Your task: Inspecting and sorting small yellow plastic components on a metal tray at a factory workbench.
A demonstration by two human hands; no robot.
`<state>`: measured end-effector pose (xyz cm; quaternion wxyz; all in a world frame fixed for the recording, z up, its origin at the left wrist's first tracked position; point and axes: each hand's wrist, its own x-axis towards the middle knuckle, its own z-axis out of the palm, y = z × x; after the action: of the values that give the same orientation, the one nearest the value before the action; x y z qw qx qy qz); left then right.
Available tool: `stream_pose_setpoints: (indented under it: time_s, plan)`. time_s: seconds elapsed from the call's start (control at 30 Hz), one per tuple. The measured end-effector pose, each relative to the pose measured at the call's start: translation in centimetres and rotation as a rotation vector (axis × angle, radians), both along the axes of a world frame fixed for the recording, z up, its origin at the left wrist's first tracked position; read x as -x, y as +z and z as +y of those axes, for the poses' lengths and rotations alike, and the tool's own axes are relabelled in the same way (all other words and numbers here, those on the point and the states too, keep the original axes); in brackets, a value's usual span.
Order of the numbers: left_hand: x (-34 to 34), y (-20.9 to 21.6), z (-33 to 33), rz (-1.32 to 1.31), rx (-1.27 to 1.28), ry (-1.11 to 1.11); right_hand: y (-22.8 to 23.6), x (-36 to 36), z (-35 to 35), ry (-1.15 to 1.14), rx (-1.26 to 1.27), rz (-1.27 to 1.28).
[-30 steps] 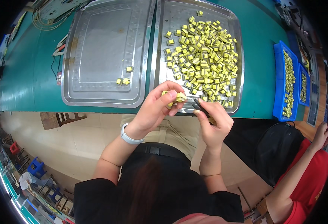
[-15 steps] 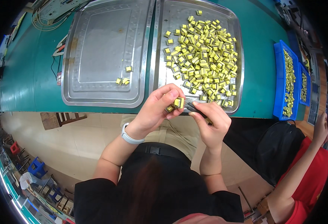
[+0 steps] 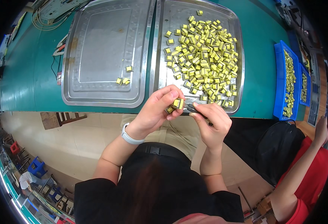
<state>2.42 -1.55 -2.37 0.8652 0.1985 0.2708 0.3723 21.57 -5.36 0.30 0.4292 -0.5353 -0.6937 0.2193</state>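
Observation:
Between the thumb and fingers of my left hand [image 3: 159, 106] is a small yellow-taped transformer [image 3: 178, 103], with at least one more lower in the same hand. My right hand [image 3: 213, 121] is closed on a dark pair of tweezers [image 3: 192, 109], whose tip points at the transformer's side. Whether the tip touches it I cannot tell. Both hands are over the near edge of the right metal tray [image 3: 163, 80], where a heap of the same transformers [image 3: 205, 56] lies. On the left metal tray [image 3: 96, 98] are 3 loose transformers [image 3: 125, 81] near its lower right.
Both trays stand on a green table [image 3: 259, 74]. At the far right are blue bins [image 3: 279, 78] filled with similar parts. Pliers [image 3: 60, 48] lie left of the left tray. A black bag [image 3: 278, 143] and a co-worker's arm [image 3: 302, 168] in a red sleeve are to my right.
My hands have hardly moved; the tweezers have shifted very slightly in my right hand. At the right, the co-worker's hand has moved a little lower.

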Motion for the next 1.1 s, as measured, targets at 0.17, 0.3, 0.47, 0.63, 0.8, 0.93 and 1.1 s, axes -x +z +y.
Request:
stream_pose_setpoints:
  time_s: [0.17, 0.3, 0.47, 0.63, 0.8, 0.93, 1.1]
  plan:
    - [0.0, 0.0, -0.1, -0.006, -0.013, -0.019, 0.1, 0.0, 0.0, -0.002, 0.003, 0.004]
    - [0.0, -0.1, -0.2, 0.009, -0.006, -0.031, 0.1, 0.0, 0.0, 0.005, -0.009, -0.003]
    - [1.0, 1.2, 0.0, 0.087, -0.014, -0.024, 0.0, -0.1, 0.1, 0.04, -0.011, 0.003]
    - [6.0, 1.5, 1.8, 0.647, -0.382, 0.346, -1.1, -1.9, -0.4, -0.189, -0.015, 0.204]
    - [9.8, 1.3, 3.3, 1.459, -0.719, 0.479, -2.3, -3.4, 1.0, -0.438, -0.026, 0.702]
    - [9.2, 1.9, 3.3, 1.786, -1.09, 0.423, -3.3, -3.8, 1.8, -0.43, -0.028, 0.831]
    - [3.8, 2.4, 3.6, 1.424, -1.23, 0.18, -3.8, -3.6, 1.7, -0.464, -0.084, 0.783]
